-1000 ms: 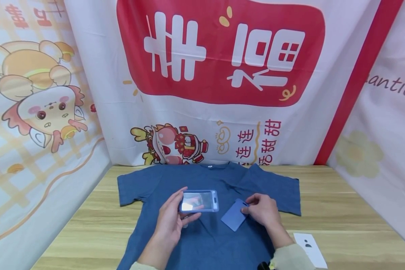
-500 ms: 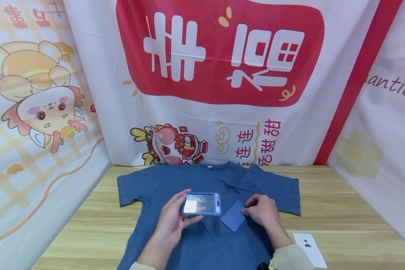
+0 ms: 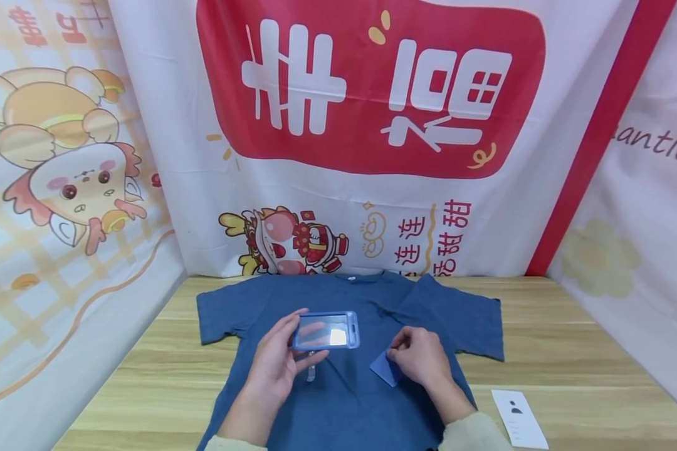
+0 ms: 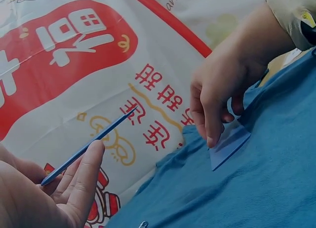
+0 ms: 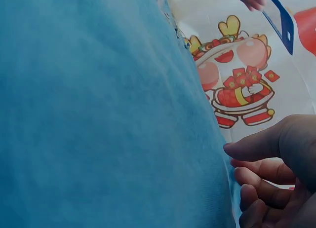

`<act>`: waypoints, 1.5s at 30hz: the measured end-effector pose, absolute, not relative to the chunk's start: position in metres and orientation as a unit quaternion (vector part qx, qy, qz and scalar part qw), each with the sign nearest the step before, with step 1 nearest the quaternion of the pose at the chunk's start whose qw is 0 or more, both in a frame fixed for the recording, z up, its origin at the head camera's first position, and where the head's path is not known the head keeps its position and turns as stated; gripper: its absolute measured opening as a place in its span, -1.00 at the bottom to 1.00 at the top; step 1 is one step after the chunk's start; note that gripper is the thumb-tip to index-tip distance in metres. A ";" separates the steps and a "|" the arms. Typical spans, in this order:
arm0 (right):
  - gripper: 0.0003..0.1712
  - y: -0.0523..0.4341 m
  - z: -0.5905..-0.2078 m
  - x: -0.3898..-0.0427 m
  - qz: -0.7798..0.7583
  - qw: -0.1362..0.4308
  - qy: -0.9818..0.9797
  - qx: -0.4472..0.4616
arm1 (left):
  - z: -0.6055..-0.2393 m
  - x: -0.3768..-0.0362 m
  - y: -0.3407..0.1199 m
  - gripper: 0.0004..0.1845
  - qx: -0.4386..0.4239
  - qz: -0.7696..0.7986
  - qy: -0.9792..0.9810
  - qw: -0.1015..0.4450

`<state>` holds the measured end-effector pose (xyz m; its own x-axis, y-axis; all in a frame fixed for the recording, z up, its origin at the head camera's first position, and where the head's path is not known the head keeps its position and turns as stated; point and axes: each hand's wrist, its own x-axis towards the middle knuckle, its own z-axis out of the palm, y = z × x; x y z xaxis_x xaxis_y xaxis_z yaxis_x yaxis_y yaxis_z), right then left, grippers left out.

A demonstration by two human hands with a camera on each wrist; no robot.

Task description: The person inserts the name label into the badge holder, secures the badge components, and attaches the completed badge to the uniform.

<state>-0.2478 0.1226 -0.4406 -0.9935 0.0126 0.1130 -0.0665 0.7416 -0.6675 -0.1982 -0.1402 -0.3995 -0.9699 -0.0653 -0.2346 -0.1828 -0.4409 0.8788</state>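
A blue T-shirt [image 3: 350,401] lies flat on the wooden table [image 3: 547,338]. My left hand [image 3: 276,366] holds a blue-framed clear badge holder [image 3: 325,330] above the shirt's chest, fingers under it and thumb on its edge; the left wrist view shows the holder [image 4: 89,144] edge-on. My right hand [image 3: 414,358] pinches a blue card [image 3: 385,369] that rests on the shirt, with its fingers curled over the card [image 4: 228,144]. A small metal clip [image 3: 310,371] lies on the shirt under the left hand.
A white printed card [image 3: 520,418] lies on the table at the near right. Printed cloth backdrops [image 3: 372,125] close off the back and both sides of the table. Bare wood shows left and right of the shirt.
My left hand has moved the badge holder a little to the left and up. My right hand has slid the blue card left and closer in, now covering more of it.
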 end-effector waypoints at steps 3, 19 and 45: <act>-0.85 0.126 -0.437 -0.247 0.365 0.050 -0.930 0.020 | -0.400 -0.198 -0.138 -0.50 -0.117 0.843 0.523 0.037; -0.67 0.278 -0.409 -0.241 0.406 -0.040 -0.913 -0.027 | -0.402 -0.196 -0.136 -0.48 -0.114 0.838 0.531 0.051; -0.26 0.314 -0.428 -0.231 0.223 -0.120 -0.967 -0.041 | -0.406 -0.197 -0.132 -0.47 -0.107 0.844 0.522 0.065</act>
